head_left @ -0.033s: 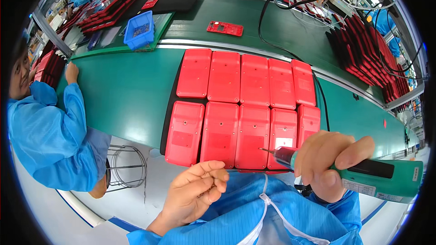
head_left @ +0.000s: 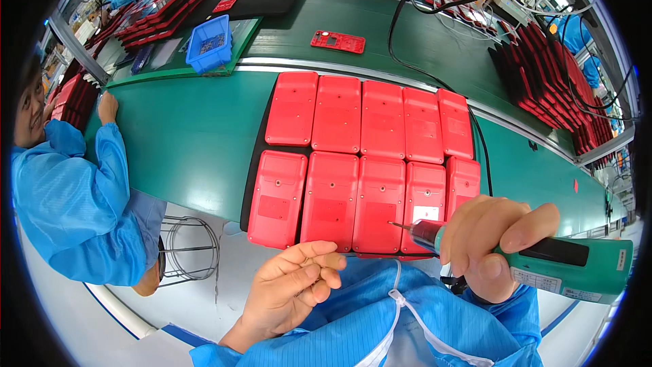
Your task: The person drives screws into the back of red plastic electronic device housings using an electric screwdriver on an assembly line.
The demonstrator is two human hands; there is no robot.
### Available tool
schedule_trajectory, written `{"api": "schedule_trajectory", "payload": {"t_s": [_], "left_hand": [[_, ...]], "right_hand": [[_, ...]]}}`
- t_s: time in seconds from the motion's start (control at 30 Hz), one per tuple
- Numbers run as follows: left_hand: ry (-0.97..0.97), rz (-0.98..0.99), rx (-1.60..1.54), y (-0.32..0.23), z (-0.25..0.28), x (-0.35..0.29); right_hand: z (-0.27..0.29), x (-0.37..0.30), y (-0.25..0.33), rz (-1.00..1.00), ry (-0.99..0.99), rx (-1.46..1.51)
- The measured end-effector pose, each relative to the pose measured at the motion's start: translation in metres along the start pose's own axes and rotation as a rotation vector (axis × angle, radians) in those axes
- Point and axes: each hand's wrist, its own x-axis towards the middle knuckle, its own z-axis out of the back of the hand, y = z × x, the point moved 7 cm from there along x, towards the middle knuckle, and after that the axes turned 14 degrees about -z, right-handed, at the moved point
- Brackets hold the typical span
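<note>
An electric screwdriver with a green body is gripped in my right hand. Its thin bit points left, over the near edge of the red device housings. My left hand is closed, thumb against curled fingers, just below the near row; whatever it may hold is too small to make out. The red housings lie back side up in two rows on a black foam mat. Small holes show at their corners and upper middles. One near-row housing carries a white label.
A blue bin of small metal parts stands at the far left. Beyond the mat lies a single red casing. Stacked trays of red parts rise at the right, near a hanging black cable. A co-worker in blue sits left.
</note>
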Motion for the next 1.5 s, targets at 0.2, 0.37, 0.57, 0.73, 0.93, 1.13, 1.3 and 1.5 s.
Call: {"api": "schedule_trajectory", "payload": {"t_s": [0.2, 0.37, 0.57, 0.73, 0.93, 1.13, 1.3, 1.5], "left_hand": [[0.012, 0.034, -0.08, 0.002, 0.006, 0.0], [0.232, 0.021, -0.372, 0.005, 0.007, -0.003], [-0.113, 0.05, -0.079, 0.0, 0.01, -0.003], [0.023, -0.003, -0.037, -0.001, 0.013, -0.005], [0.104, -0.006, -0.036, 0.0, 0.009, -0.009], [0.183, -0.086, 0.213, 0.009, 0.011, -0.012], [0.1, -0.047, 0.111, 0.019, 0.005, -0.007], [-0.015, 0.027, 0.014, 0.02, 0.006, -0.002]], "right_hand": [[-0.006, 0.003, -0.006, -0.053, 0.028, -0.022], [-0.011, 0.006, -0.008, -0.057, 0.006, -0.027], [-0.013, 0.015, -0.017, -0.092, 0.026, -0.046], [-0.019, 0.017, -0.018, -0.068, 0.021, -0.085], [-0.013, 0.016, -0.023, -0.094, -0.026, -0.09], [-0.021, 0.014, -0.017, -0.111, 0.049, -0.208], [-0.015, 0.0, -0.006, -0.07, -0.036, 0.041], [-0.039, 0.002, 0.013, -0.013, 0.178, 0.187]]}}
